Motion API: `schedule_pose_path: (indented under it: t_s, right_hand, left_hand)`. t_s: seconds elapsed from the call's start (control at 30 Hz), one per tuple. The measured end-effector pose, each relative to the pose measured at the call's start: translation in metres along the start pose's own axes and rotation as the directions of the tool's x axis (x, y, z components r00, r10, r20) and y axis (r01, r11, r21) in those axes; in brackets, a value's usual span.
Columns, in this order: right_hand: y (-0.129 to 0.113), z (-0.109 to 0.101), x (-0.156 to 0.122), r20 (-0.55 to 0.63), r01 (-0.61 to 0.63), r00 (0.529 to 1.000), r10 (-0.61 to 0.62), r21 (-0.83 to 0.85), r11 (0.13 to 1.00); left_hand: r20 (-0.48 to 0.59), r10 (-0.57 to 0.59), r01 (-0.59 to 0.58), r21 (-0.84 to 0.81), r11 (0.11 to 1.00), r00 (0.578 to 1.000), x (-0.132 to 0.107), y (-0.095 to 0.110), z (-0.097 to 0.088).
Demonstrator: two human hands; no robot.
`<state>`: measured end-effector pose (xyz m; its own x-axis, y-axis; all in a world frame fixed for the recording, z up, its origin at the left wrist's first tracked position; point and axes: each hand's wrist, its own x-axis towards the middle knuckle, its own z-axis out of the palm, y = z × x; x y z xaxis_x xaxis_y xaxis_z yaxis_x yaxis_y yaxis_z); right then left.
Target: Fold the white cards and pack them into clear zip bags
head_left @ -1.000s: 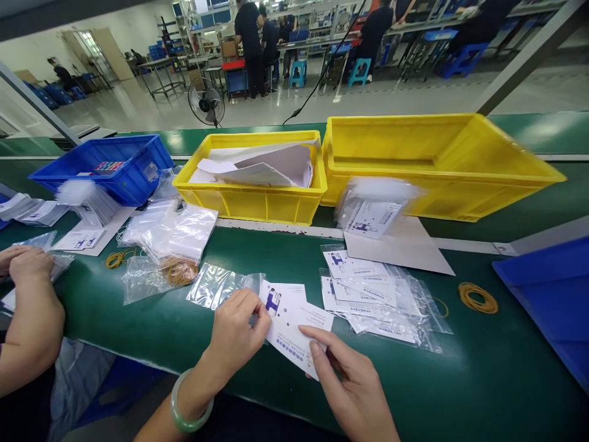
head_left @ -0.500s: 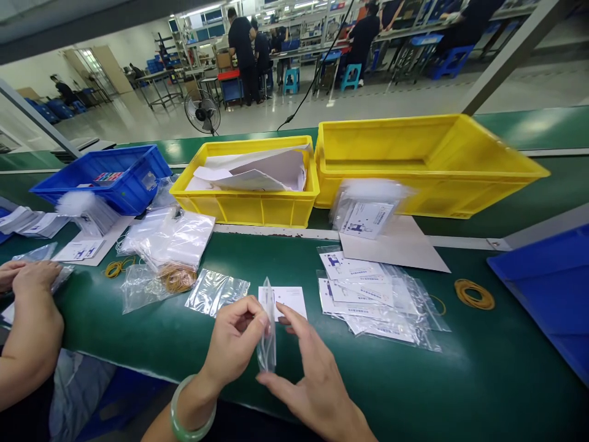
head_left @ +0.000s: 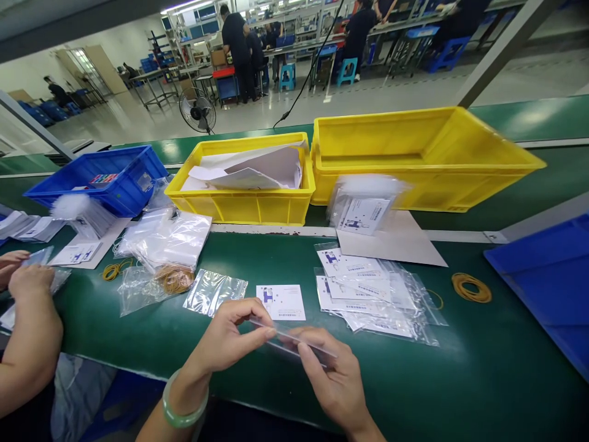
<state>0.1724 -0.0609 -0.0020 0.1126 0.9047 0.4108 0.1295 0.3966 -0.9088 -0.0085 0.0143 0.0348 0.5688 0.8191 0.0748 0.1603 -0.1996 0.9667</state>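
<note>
Between my hands is a clear plastic bag (head_left: 294,345), seen nearly edge-on and tilted down to the right. My left hand (head_left: 234,341) pinches its left end between thumb and fingers. At the other end, my right hand (head_left: 329,371) has its thumb on top and fingers underneath. Whether anything is inside the bag I cannot tell. Just beyond my hands a white printed card (head_left: 281,302) lies flat on the green table (head_left: 257,399). Left of the card rests a flat clear bag (head_left: 216,291). To the right, several bagged cards (head_left: 363,288) overlap in a loose pile.
Yellow bins (head_left: 239,209) line the back, with a blue bin (head_left: 99,178) at left and another blue bin (head_left: 543,294) at right. Rubber bands (head_left: 472,288) lie at right. More plastic bags (head_left: 170,239) are heaped left. A co-worker's hand (head_left: 32,279) works at far left.
The bag has turned from upright to a nearly flat tilt. My right hand, open beside it before, has closed on its right end. The card behind is less covered.
</note>
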Motion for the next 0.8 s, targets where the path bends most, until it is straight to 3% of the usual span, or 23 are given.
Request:
schedule_pose_path:
  t_s: [0.23, 0.43, 0.57, 0.63, 0.7, 0.73, 0.8]
  right_hand:
    - [0.0, -0.006, 0.002, 0.056, -0.043, 0.998, 0.041, 0.046, 0.998]
    - [-0.003, -0.008, 0.005, 0.164, -0.108, 0.981, 0.104, 0.017, 0.994]
    - [-0.004, -0.01, 0.002, 0.139, -0.165, 0.977, 0.161, 0.024, 0.986]
    - [-0.001, -0.016, 0.001, 0.052, -0.219, 0.975, 0.217, 0.04, 0.975]
    - [0.007, -0.027, 0.001, -0.12, -0.292, 0.947, 0.299, 0.076, 0.953]
    - [0.014, -0.035, 0.001, -0.234, -0.325, 0.911, 0.34, 0.103, 0.94]
    - [0.03, -0.054, 0.001, -0.47, -0.359, 0.792, 0.39, 0.159, 0.92]
  left_hand:
    - [0.01, 0.031, -0.032, 0.049, 0.998, 0.999, 0.0, 0.002, 0.003]
    - [0.116, 0.01, -0.023, 0.115, 0.993, 0.993, 0.0, 0.006, 0.008]
    - [0.123, 0.03, -0.044, 0.114, 0.993, 0.992, 0.005, 0.008, 0.015]
    - [0.109, 0.031, -0.04, 0.083, 0.996, 0.994, 0.012, 0.001, 0.017]
    - [0.077, 0.032, -0.04, 0.094, 0.995, 0.997, 0.023, -0.015, 0.018]
    - [0.059, 0.026, -0.034, 0.138, 0.99, 0.998, 0.028, -0.026, 0.019]
    - [0.062, -0.02, -0.001, 0.319, 0.948, 0.998, 0.039, -0.053, 0.021]
